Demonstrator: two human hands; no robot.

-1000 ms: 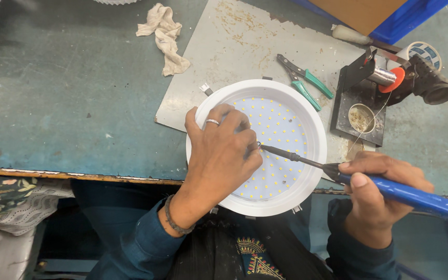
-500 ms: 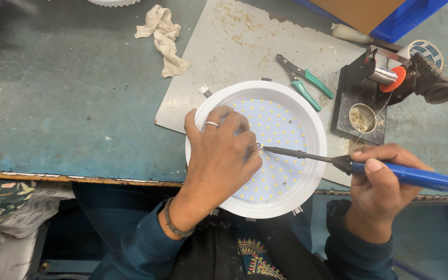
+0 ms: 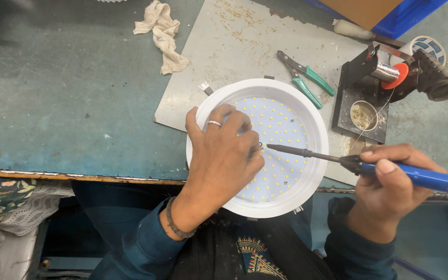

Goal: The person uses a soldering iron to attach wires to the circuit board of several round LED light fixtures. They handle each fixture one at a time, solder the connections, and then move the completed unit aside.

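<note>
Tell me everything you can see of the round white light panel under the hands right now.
The round light panel is a flat disc with a broad white rim that looks like plastic, around a white board dotted with rows of small yellow LEDs. It lies face up, partly on the grey sheet and overhanging the bench's near edge. Small metal clips stick out at its rim. The left hand presses on its left half. The soldering iron, held by the right hand, points its tip at the board beside the left fingertips.

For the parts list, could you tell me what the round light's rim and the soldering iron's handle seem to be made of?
Round light's rim: probably moulded plastic, smooth, evenly white and slightly glossy. Soldering iron's handle, in the right hand: likely blue plastic with a soft sheen; the shaft looks like dark metal.
</note>
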